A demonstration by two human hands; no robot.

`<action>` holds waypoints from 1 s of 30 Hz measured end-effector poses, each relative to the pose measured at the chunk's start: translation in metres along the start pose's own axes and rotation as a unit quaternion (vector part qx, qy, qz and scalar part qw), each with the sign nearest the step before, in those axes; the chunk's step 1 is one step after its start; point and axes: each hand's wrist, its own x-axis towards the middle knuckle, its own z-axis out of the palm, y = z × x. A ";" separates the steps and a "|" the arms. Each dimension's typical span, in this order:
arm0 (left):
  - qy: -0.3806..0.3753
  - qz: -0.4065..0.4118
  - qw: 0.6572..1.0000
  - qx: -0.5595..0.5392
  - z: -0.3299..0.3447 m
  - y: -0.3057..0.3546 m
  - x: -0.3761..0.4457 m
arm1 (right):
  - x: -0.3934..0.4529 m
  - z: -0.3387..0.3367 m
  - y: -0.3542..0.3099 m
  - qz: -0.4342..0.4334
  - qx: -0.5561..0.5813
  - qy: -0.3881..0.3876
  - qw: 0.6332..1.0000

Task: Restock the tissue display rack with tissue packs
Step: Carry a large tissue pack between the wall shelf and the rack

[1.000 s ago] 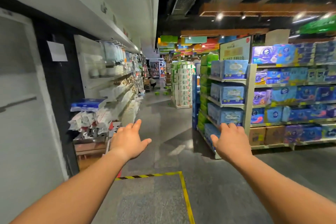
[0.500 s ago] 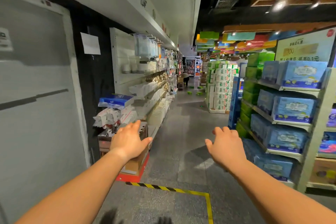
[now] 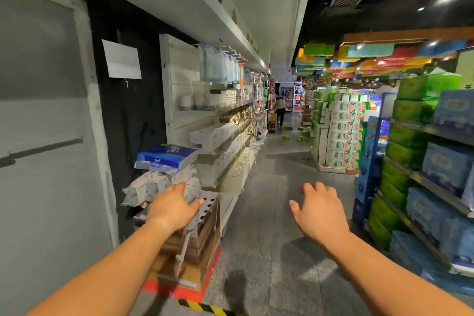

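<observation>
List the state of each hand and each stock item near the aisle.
Left hand: open, empty, reaching toward the stack on the left.
Right hand: open, empty, over the aisle floor.
Blue tissue pack: lying tilted on top of the white packs.
White packs: piled loosely on a box.
Cardboard box: open at the top.
Display rack: shelves filled with blue and green packs.

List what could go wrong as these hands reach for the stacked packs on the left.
1. The blue pack lies tilted atop loose white packs; pulling a lower one may topple it.
2. The left hand reaches alone while the right hand hangs over the floor, so a bulky pack could slip.
3. Green items on the aisle floor could trip someone.
</observation>
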 end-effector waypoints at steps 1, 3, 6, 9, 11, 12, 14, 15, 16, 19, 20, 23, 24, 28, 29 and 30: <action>0.000 -0.007 1.000 0.005 0.011 0.003 0.023 | 0.023 0.017 -0.001 -0.001 0.009 -0.001 1.000; 0.006 -0.019 1.000 0.011 0.029 0.011 0.067 | 0.070 0.051 -0.003 -0.007 0.029 -0.008 1.000; 0.018 -0.030 0.999 0.024 0.062 0.022 0.130 | 0.144 0.104 -0.002 -0.029 0.056 -0.009 0.998; 0.030 -0.059 0.997 0.033 0.084 0.028 0.193 | 0.224 0.147 -0.003 -0.051 0.086 -0.022 0.995; 0.038 -0.086 0.995 0.037 0.092 0.033 0.234 | 0.278 0.170 -0.004 -0.074 0.100 -0.030 0.992; 0.041 -0.097 0.994 0.042 0.094 0.036 0.254 | 0.306 0.180 -0.005 -0.086 0.102 -0.031 0.991; 0.047 -0.114 0.991 0.051 0.099 0.039 0.283 | 0.351 0.196 -0.010 -0.096 0.113 -0.024 0.989; 0.049 -0.125 0.989 0.055 0.104 0.042 0.301 | 0.378 0.206 -0.014 -0.099 0.124 -0.021 0.987; 0.051 -0.134 0.988 0.053 0.110 0.040 0.319 | 0.400 0.217 -0.021 -0.101 0.131 -0.026 0.986; 0.051 -0.163 0.984 0.049 0.129 0.025 0.372 | 0.453 0.258 -0.051 -0.135 0.134 -0.050 0.980; 0.052 -0.175 0.982 0.043 0.138 0.017 0.389 | 0.467 0.273 -0.063 -0.150 0.137 -0.052 0.978; 0.049 -0.207 0.977 0.023 0.160 -0.003 0.441 | 0.511 0.320 -0.095 -0.186 0.161 -0.058 0.968; 0.051 -0.218 0.974 0.022 0.168 -0.013 0.460 | 0.525 0.336 -0.106 -0.193 0.168 -0.057 0.965; 0.063 -0.259 0.964 -0.009 0.202 -0.055 0.542 | 0.596 0.423 -0.158 -0.288 0.113 -0.049 0.950; 0.066 -0.267 0.961 -0.019 0.208 -0.065 0.563 | 0.617 0.441 -0.172 -0.308 0.107 -0.047 0.944; 0.066 -0.275 0.959 -0.023 0.209 -0.072 0.582 | 0.638 0.453 -0.188 -0.312 0.098 -0.043 0.944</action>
